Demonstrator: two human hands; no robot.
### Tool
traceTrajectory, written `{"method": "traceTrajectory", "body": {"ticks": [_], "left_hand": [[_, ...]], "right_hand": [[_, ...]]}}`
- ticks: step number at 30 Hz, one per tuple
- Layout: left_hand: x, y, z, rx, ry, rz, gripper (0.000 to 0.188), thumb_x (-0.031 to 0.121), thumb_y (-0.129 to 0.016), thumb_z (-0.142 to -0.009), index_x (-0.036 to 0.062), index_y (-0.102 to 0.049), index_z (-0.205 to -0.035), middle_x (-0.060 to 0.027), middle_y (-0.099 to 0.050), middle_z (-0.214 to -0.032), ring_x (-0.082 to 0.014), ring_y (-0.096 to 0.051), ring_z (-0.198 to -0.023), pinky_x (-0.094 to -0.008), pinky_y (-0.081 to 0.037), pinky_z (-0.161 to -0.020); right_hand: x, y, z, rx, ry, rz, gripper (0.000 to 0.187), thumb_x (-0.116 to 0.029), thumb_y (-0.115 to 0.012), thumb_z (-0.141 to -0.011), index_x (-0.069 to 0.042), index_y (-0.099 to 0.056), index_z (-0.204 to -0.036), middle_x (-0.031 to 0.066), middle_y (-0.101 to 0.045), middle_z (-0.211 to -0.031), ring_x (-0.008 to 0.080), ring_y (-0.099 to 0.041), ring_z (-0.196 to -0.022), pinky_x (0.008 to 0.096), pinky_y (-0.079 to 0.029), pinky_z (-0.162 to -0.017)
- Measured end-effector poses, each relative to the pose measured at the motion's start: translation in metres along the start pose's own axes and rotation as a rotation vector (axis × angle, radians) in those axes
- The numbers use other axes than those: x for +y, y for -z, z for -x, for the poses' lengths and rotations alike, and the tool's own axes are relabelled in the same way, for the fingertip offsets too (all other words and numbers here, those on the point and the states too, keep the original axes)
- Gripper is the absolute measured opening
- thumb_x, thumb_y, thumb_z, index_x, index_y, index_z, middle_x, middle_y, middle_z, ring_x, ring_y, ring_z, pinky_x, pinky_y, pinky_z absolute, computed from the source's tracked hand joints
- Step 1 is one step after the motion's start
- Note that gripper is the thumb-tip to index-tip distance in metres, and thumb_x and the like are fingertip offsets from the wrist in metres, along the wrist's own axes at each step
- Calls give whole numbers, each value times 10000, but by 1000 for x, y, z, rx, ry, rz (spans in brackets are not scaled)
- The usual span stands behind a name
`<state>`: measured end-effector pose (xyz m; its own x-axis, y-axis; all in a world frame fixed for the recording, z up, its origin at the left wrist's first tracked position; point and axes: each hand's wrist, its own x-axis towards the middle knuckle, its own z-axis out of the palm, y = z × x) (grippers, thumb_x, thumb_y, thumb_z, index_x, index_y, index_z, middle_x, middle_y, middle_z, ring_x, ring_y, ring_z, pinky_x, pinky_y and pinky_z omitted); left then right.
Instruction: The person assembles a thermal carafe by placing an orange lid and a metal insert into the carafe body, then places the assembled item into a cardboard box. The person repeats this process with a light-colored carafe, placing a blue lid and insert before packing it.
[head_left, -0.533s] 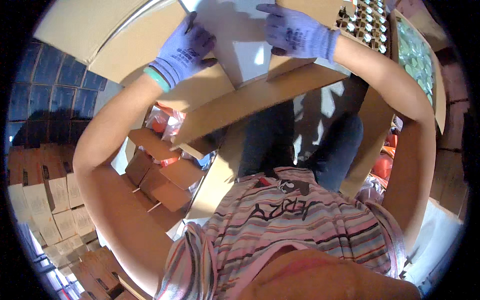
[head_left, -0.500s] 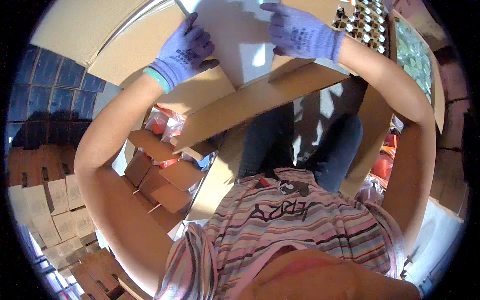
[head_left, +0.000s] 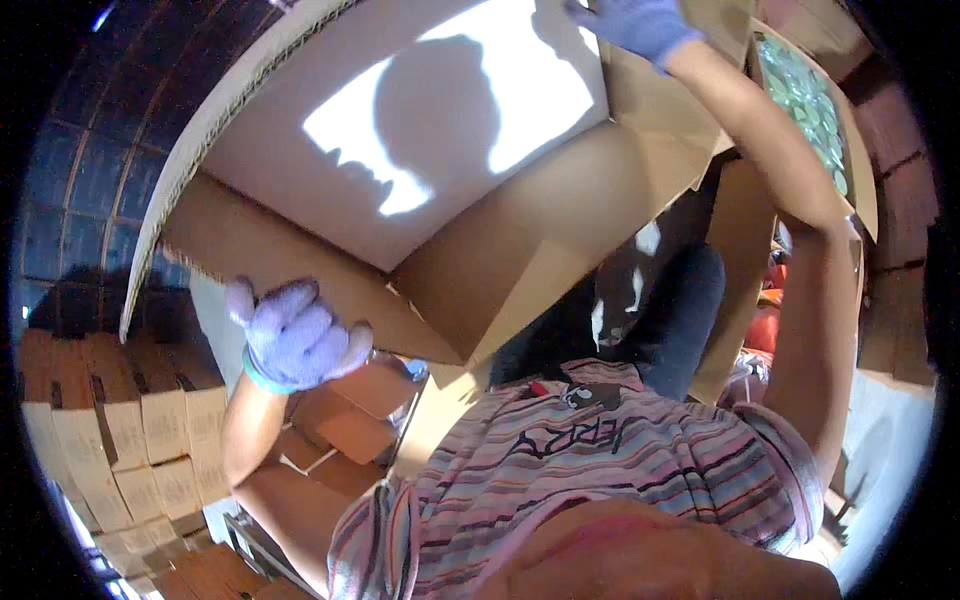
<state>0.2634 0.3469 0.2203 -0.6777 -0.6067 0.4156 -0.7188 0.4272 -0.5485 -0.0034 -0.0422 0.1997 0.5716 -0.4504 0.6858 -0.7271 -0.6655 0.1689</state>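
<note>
A large open carton (head_left: pixel 540 200) fills the far middle, its brown panels and pale inner face (head_left: pixel 340 225) partly in bright sun. My left hand (head_left: pixel 295 335), in a purple knit glove with a green cuff, lies at the carton's near left edge. Its fingers are spread against the brown flap and look open. At the far right side of the carton is my right hand (head_left: pixel 640 25), gloved the same way. One finger stretches left over the pale inner face; the top of this hand is cut off by the frame, and the hand looks open.
Below my left hand are brown cardboard pieces (head_left: pixel 345 425) in a box. Red plastic-wrapped items (head_left: pixel 765 325) show beside my right arm. A box of green clear-wrapped items (head_left: pixel 805 110) stands far right. Stacked cartons (head_left: pixel 130 440) line the left.
The carton has shifted left and nearer, showing more of its pale inside. My left hand has dropped down and left to the flap's edge; my right hand has moved up and right.
</note>
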Motion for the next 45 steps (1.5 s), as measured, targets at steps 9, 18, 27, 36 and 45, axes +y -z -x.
{"method": "traceTrajectory", "body": {"ticks": [9, 18, 27, 36, 45], "left_hand": [[6, 16, 36, -9, 65, -84, 213, 316, -653, -702, 220, -470, -651, 16, -487, -697, -226, -570, -825, -613, -172, -1019], [3, -3, 24, 405, 778, -405, 818, 464, -693, -755, 35, -324, -1347, -205, -218, -1445, -411, -310, -1285, -536, -303, -1028], [-49, -102, 17, 574, 838, 316, 849, 275, -701, -805, -14, -189, -1418, -230, -295, -1414, -346, -352, -1279, -477, -302, -1081], [-86, -221, -43, 210, 998, -409, 1045, 716, -638, -643, 26, -296, -1350, -253, -422, -1186, -457, -394, -1118, -579, -337, -801], [-140, -241, 6, 171, 1211, -602, 1174, 598, -713, -638, 10, -63, -1418, -401, -251, -1342, -557, -250, -1260, -667, -262, -933]], "right_hand": [[48, -65, -17, -317, -499, -912, 503, -359, -629, -813, -1, -542, -1155, 161, -616, -1038, 259, -591, -980, 351, -471, -860], [79, 44, 74, 39, -503, -1593, 504, -242, -662, -840, 24, -506, -1238, 104, -614, -1098, 175, -586, -971, 308, -484, -841], [220, 223, 257, 556, -837, -1189, 469, -266, -683, -839, 20, -534, -1179, 101, -640, -1024, 162, -623, -850, 278, -514, -742], [242, 374, 518, 376, -1590, 397, 564, -383, -652, -798, -66, -511, -1242, 73, -531, -1205, 161, -523, -1031, 328, -446, -855], [218, 357, 524, -1288, -1956, 1198, 712, -567, -599, -760, -163, -475, -1333, 25, -388, -1439, 138, -374, -1296, 350, -334, -1040]]}}
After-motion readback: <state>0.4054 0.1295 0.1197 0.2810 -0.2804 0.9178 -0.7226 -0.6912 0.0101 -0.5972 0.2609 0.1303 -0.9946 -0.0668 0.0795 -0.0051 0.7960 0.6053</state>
